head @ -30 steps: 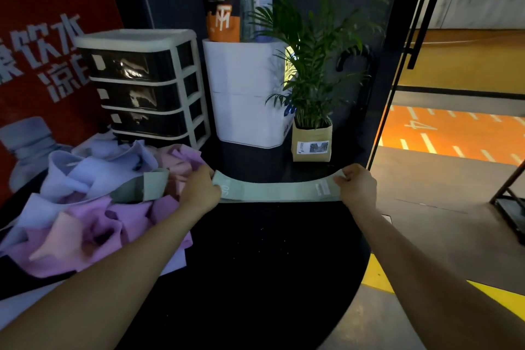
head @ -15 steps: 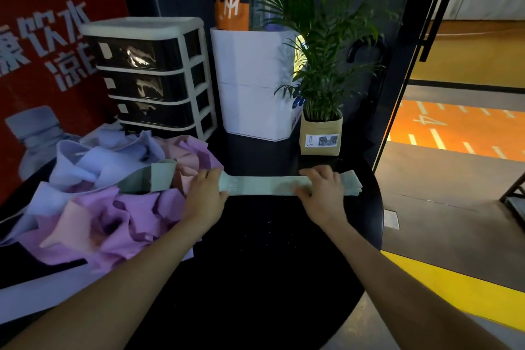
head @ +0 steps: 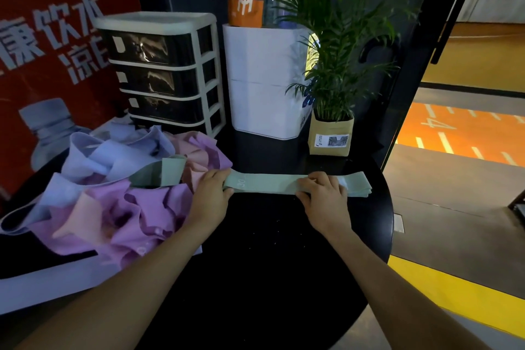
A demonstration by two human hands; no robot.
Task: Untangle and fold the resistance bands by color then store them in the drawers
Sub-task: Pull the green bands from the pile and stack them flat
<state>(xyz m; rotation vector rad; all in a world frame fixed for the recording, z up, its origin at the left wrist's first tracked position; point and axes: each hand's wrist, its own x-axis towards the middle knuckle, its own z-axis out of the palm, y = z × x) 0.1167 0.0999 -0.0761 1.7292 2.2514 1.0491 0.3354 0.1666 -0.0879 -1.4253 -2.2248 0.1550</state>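
green band (head: 267, 183) lies flat on the table (head: 255, 264); left hand (head: 211, 193) pinches its end as an anchor, right hand (head: 322, 193) presses with straight fingers, likely smoothing for folding.

The green resistance band (head: 272, 183) looks like matt woven cloth, flat and smooth, with pale print. The tangled bands (head: 113, 193) in lilac, purple and pink show the same soft matt fabric, creased. The round tabletop (head: 270, 250) is black and slightly glossy, flecked with pale specks. The drawer unit (head: 162, 71) has a cream matt plastic frame and dark glossy drawer fronts that catch glare. The plant pot (head: 331, 138) looks like matt brown paper.
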